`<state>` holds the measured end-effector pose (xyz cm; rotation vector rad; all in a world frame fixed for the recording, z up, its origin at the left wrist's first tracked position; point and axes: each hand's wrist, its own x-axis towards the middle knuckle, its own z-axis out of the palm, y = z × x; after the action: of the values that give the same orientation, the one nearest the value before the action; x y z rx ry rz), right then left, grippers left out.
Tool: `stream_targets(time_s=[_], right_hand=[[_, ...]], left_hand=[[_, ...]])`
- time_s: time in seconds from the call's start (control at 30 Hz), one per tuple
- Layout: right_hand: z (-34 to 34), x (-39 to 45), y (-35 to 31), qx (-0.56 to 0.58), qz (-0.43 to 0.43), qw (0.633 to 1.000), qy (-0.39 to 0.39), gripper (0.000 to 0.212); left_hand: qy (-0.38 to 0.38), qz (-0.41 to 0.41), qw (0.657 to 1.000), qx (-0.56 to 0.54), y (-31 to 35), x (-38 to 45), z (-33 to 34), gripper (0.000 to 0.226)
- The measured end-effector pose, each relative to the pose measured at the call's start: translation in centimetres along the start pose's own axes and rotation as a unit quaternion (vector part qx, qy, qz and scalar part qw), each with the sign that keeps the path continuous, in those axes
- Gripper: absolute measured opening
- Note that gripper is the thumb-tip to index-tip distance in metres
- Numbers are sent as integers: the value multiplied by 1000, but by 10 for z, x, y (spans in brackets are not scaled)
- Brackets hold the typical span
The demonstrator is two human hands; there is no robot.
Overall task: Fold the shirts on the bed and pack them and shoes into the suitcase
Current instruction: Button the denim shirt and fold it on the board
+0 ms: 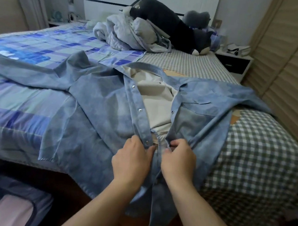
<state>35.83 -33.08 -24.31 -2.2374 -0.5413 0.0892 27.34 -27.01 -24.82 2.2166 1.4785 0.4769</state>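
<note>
Faded blue denim snap-front shirt point(99, 98) spread face-up across bed point(260, 139), hem at 6 o'clock, unfolded. Left hand point(132, 156) and right hand point(178, 158) each pinch placket edge, apparently joining snaps. Folding not begun; suitcase, probably dark case point(11, 202) at 8 o'clock; shoes unseen.

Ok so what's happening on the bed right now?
A person is fastening a blue denim shirt spread open on the bed. The left hand pinches one front edge and the right hand the other, near a snap. A beige garment lies under it. Nothing is folded yet.
</note>
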Motion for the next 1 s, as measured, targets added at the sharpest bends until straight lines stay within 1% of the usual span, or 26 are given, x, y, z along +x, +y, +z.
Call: stream_targets(time_s=[0.07,0.17,0.23,0.3,0.33,0.37,0.43,0.47,0.5,0.57,0.63,0.7,0.83,0.9,1.0], right_hand=[[-1,-1,-2,67,44,997,-12,13],[0,-8,-3,165,104,981,-9,11],[-6,-9,-3,251,155,956,-3,10],[-23,-7,-3,340,195,920,-1,3],[-32,-8,-5,378,191,906,2,5],[-39,-9,-7,398,162,903,8,7],[-48,-13,-14,363,50,930,12,8],[-48,-16,-16,335,4,942,4,7],[-47,-18,-19,314,-22,949,-6,6],[-42,-18,-19,291,-41,955,-23,5],[-36,-15,-17,261,-59,963,-25,6],[-33,-16,-15,247,-70,966,-35,8],[-23,-18,-11,230,-79,969,-45,9],[-22,-17,-9,231,-76,969,-47,9],[-22,-17,-8,233,-90,967,-50,12]], left_hand=[[-2,-12,999,-51,0,-1,-1,36],[1,-45,979,-199,2,-1,-11,29],[26,-55,956,-288,3,-5,-23,27],[54,-59,936,-344,0,-9,-34,21],[57,-64,921,-380,-1,-11,-40,18],[50,-70,901,-425,-1,-14,-44,15],[37,-83,868,-488,0,-16,-47,17],[30,-88,859,-503,2,-18,-46,19],[21,-94,850,-518,3,-19,-45,21],[-6,-106,830,-547,5,-23,-43,16],[-27,-106,825,-554,5,-24,-43,8],[-42,-102,821,-560,7,-25,-42,9],[-61,-117,800,-585,12,-29,-37,13],[-56,-122,803,-580,12,-30,-34,13],[-33,-104,826,-553,11,-30,-35,13]])
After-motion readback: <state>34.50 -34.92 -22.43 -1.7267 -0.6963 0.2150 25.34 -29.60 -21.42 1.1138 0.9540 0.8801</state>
